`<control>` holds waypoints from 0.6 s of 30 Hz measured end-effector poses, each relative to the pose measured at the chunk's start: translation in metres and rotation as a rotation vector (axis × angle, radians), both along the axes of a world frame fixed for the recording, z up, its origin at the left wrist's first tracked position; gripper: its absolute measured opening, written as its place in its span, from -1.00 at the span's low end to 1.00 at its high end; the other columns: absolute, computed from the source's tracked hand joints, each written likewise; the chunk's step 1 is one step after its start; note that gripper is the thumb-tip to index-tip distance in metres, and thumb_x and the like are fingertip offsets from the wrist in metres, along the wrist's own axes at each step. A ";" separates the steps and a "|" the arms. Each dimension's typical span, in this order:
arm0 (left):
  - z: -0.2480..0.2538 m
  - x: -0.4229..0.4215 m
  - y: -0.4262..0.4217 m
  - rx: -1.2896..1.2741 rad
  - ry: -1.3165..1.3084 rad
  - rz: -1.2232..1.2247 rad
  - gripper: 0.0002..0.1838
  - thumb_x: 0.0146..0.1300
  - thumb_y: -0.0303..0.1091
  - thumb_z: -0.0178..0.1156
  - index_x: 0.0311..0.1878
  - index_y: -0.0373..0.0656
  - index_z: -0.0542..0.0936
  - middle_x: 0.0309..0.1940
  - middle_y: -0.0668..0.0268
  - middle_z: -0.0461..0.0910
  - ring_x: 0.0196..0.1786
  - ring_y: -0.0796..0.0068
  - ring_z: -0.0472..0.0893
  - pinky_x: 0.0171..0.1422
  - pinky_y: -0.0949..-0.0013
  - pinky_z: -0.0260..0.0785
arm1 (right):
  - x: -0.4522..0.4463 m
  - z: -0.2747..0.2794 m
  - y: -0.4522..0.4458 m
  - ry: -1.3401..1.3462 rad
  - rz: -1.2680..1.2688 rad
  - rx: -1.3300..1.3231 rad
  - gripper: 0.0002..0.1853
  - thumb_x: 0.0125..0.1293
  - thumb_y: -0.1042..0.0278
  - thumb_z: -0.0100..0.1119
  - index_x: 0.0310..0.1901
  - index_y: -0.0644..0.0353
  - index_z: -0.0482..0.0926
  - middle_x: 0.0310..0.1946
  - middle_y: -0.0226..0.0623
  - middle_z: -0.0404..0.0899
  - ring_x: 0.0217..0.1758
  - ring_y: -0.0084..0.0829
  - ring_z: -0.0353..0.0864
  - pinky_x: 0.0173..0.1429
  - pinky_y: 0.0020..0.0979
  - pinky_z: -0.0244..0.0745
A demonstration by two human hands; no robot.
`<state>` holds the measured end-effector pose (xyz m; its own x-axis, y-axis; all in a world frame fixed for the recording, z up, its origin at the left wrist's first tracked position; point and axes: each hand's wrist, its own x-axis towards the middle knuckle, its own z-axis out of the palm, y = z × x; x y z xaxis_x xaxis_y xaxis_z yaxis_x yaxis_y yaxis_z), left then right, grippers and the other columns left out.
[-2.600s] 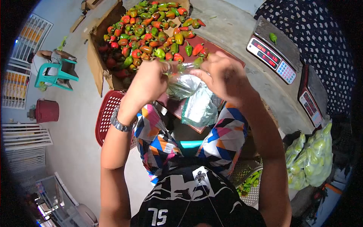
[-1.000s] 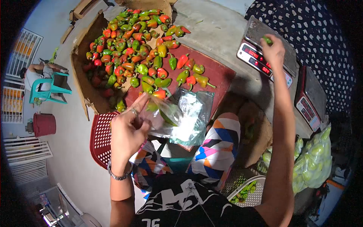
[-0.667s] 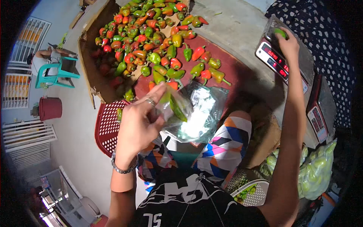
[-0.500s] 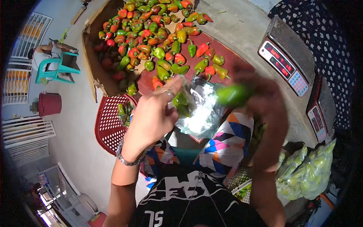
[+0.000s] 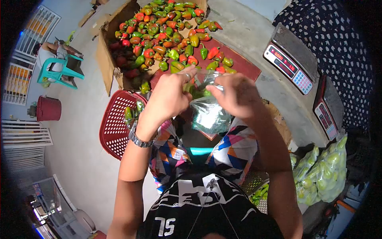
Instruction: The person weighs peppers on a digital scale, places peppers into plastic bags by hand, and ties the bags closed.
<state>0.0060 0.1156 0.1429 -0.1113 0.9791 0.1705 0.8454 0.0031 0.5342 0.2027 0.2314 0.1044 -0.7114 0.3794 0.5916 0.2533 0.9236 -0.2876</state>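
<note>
Bag, clear plastic, btwn L grip & R grip.

A black printed shirt, multicoloured legwear and metal wristwatch show

place: produce-packing area | 2 digital scales | peppers heaped in cardboard box | bagged green produce

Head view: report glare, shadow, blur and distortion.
In the head view, white glare covers the clear plastic; the right hand looks slightly blurred and partly shadowed; the left hand is brightly lit; fisheye distortion bows the edges, leaving black corners.
</note>
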 end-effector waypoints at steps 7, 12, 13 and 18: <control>0.041 0.003 -0.006 -0.139 -0.355 0.116 -0.29 0.05 -0.68 0.21 0.37 -0.16 0.63 -0.54 0.36 0.53 -0.50 0.73 0.59 -0.31 0.47 0.48 | 0.049 0.053 0.018 0.324 0.144 -0.314 -0.40 0.00 0.26 0.71 0.09 0.19 0.67 0.13 -0.11 0.69 0.21 -0.15 0.71 0.21 -0.24 0.64; 0.064 0.020 -0.013 -0.123 -0.821 0.095 -0.36 0.18 -0.76 0.09 0.39 -0.27 0.59 -0.58 0.59 0.46 -0.56 0.71 0.59 -0.45 0.51 0.59 | 0.036 -0.052 -0.019 0.282 0.232 -0.743 0.40 -0.34 0.12 0.86 0.57 0.23 0.13 0.60 -0.01 0.13 0.67 -0.03 0.15 0.64 -0.03 0.21; 0.063 0.024 -0.013 -0.081 -0.782 0.071 -0.36 0.18 -0.76 0.09 0.38 -0.28 0.59 -0.58 0.58 0.46 -0.57 0.70 0.60 -0.44 0.50 0.60 | 0.011 -0.054 -0.035 0.259 0.207 -0.699 0.37 -0.31 0.13 0.84 0.56 0.27 0.14 0.59 0.00 0.15 0.64 -0.04 0.19 0.62 -0.03 0.22; 0.065 0.024 -0.027 0.004 -0.759 0.012 -0.47 0.22 -0.75 0.09 0.28 -0.32 0.67 -0.13 0.30 0.72 -0.41 0.65 0.70 -0.34 0.55 0.56 | -0.073 -0.096 -0.042 0.735 0.681 -1.568 -0.32 0.22 0.14 0.51 0.30 0.26 0.50 0.17 -0.06 0.59 0.22 -0.19 0.60 0.33 -0.15 0.49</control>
<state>0.0300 0.0884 0.2079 -0.2100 0.9766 0.0469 0.2457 0.0063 0.9693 0.1294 0.1896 0.0081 -0.7523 0.6102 0.2484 -0.5553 -0.3844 -0.7374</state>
